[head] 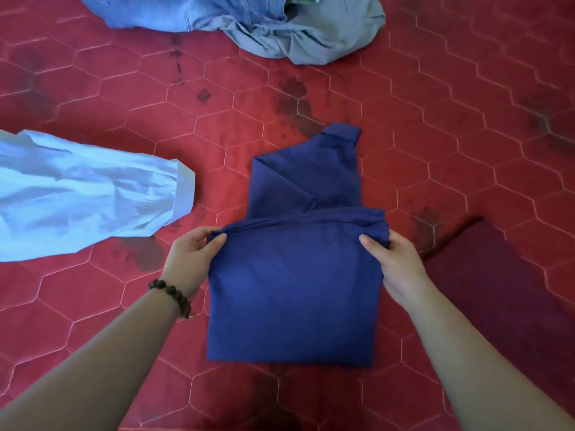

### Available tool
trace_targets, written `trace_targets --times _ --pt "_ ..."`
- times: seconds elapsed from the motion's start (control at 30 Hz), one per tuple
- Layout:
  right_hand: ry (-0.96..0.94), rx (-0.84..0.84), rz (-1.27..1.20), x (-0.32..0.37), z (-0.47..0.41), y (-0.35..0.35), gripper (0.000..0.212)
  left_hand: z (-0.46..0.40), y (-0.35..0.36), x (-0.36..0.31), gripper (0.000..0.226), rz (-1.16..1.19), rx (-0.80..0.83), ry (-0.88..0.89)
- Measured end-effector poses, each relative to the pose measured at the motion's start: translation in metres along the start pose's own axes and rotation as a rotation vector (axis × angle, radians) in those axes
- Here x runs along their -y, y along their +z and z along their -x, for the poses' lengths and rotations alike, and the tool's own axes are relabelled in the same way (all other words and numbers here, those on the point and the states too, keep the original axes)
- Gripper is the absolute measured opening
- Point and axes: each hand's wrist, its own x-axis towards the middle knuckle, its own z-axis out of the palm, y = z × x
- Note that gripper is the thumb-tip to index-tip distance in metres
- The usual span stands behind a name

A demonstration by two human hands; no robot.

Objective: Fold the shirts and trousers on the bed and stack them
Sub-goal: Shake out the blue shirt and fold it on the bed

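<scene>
— Where's the garment being folded?

— A dark blue shirt (292,275) lies in the middle of the bed (435,119), on the red quilted cover with its hexagon stitching. Its near part is doubled over into a broad rectangle, and the collar end sticks out past the fold on the far side, narrower and slightly tilted.

— And the hands?

— Both grip the folded edge. The left hand (189,253) pinches the left corner of the fold, thumb on top and fingers curled under the cloth. The right hand (393,259) holds the right corner the same way, thumb pressed onto the fabric. A dark beaded bracelet (172,293) sits on the left wrist.

— What else is on the bed?

— To the left, well apart from the shirt, a light blue garment (77,194) lies rumpled, one cuffed end pointing toward the middle. At the far edge there's a heap: light blue jeans (161,10) touching a crumpled grey-blue garment (305,35). To the right, just beside the right hand, a dark maroon cloth (497,290) lies flat on the cover; I can't tell what kind of garment it is.
</scene>
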Motion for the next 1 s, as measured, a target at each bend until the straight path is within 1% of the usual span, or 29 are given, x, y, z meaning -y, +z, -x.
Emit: trace_targets --times 0.1,0.2,0.27,0.3,0.37,0.43,0.53,0.63,0.7,0.77,0.87,0.9,1.0 --pt "-0.111 0.011 0.009 0.034 -0.045 0.005 0.014 -0.048 0.008 -0.029 0.026 0.036 -0.027 0.065" --pt "-0.170 0.002 0.026 0.053 -0.094 0.010 0.013 -0.097 0.019 -0.043 0.018 0.022 -0.046 0.123" --pt "-0.111 0.020 0.071 0.049 -0.122 0.013 0.016 -0.122 0.027 -0.036 0.010 -0.015 -0.032 0.084" --pt "-0.048 0.031 0.090 0.044 -0.133 0.016 0.018 -0.130 0.030 -0.029 0.012 -0.060 -0.026 0.045" --pt "0.049 0.009 0.126 0.034 -0.146 0.021 0.015 -0.138 0.035 -0.019 0.017 -0.177 -0.049 -0.008" --pt "0.037 -0.058 0.164 0.032 -0.153 0.024 0.008 -0.140 0.037 -0.016 0.007 -0.214 -0.109 -0.015" --pt "-0.051 -0.124 0.190 0.035 -0.149 0.026 0.012 -0.138 0.036 -0.024 0.011 -0.139 -0.143 -0.004" --pt "-0.116 -0.107 0.160 0.042 -0.138 0.023 0.014 -0.131 0.031 -0.033 0.008 -0.016 -0.092 0.033" --pt "-0.168 -0.107 0.132 0.052 -0.138 0.021 0.015 -0.132 0.028 -0.041 0.011 0.066 -0.053 0.069" --pt "-0.194 -0.130 0.143 0.065 -0.147 0.022 0.014 -0.143 0.028 -0.049 0.013 0.080 -0.071 0.081" --pt "-0.151 -0.168 0.248 0.078 -0.171 0.028 0.010 -0.165 0.034 -0.059 0.007 -0.025 -0.091 0.041" --pt "-0.116 -0.181 0.290 0.078 -0.179 0.030 0.007 -0.171 0.036 -0.059 0.008 -0.093 -0.094 0.027" --pt "-0.043 -0.216 0.376 0.074 -0.195 0.032 0.008 -0.182 0.042 -0.055 0.011 -0.355 -0.127 0.005"
